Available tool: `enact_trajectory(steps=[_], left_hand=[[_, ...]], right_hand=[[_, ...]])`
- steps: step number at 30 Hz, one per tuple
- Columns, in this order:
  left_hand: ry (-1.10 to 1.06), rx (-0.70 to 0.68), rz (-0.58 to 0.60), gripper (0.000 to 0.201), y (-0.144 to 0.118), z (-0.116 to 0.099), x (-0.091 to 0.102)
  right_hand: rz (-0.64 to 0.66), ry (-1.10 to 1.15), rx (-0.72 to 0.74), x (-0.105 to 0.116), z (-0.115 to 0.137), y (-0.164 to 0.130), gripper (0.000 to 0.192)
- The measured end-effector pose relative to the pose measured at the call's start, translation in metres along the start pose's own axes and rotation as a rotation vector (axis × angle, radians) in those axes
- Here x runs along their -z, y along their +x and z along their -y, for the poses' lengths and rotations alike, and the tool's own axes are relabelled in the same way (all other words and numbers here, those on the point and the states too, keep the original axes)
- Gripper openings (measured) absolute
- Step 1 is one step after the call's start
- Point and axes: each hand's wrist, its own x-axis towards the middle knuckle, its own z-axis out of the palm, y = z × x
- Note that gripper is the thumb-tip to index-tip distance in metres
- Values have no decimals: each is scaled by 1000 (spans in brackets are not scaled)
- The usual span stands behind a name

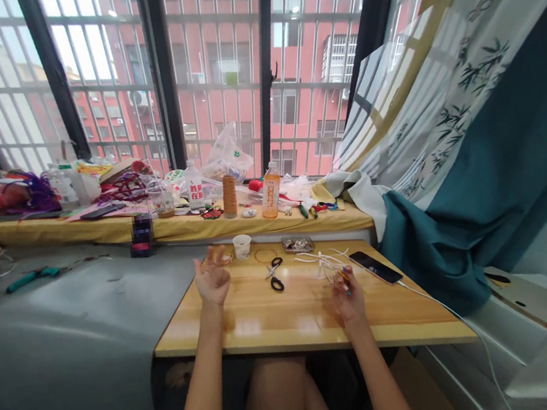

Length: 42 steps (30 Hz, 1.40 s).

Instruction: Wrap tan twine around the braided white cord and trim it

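Pinching small multicoloured piece [345,275] in right hand [349,299]; lifting left hand [211,279] with fingers spread, empty; leaving white cords [322,260] loose at twelve o'clock, scissors [274,275] untouched at eleven.

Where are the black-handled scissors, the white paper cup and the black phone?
black-handled scissors [275,274], head view, at the pivot.
white paper cup [242,247], head view, on its side wall.
black phone [375,267], head view, on mid screen.

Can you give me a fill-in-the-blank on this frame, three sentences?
1. The black-handled scissors lie on the wooden table between the person's two ____.
2. The phone lies to the ____ of the right hand.
3. The white paper cup stands just beyond the raised ____ hand.

Missing words: hands; right; left
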Motion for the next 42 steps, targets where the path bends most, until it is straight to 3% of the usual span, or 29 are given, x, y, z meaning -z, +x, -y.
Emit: enact_trajectory(steps=[4,5,6,7,10,14,20,27,36,42], left_hand=[[421,761,420,54,-19,45,-39],[501,902,516,59,-25,56,-47],[544,955,577,61,-31,66,-53],[563,956,605,60,-36,74,-57],[580,837,512,54,-40,86,-60],[645,802,486,44,-35,88,-56],[550,733,394,40,-31,93,-50],[608,642,394,33,-30,95,-48],[868,496,425,29,-33,98,-49],[1219,183,550,19,-39,93,-55]], right_hand=[[55,-47,-137,-11,-6,-3,16],[82,-79,-164,-14,-8,-5,16],[111,-114,-189,-16,-9,-6,16],[141,-150,-215,-18,-11,-6,16],[204,-218,-265,-22,-15,-8,14],[274,-307,-327,-24,-18,-9,8],[311,-375,-384,-28,-21,-10,6],[335,-374,-460,-29,-26,-7,7],[274,-330,-574,-13,-35,3,7],[228,-327,-592,-6,-41,11,11]])
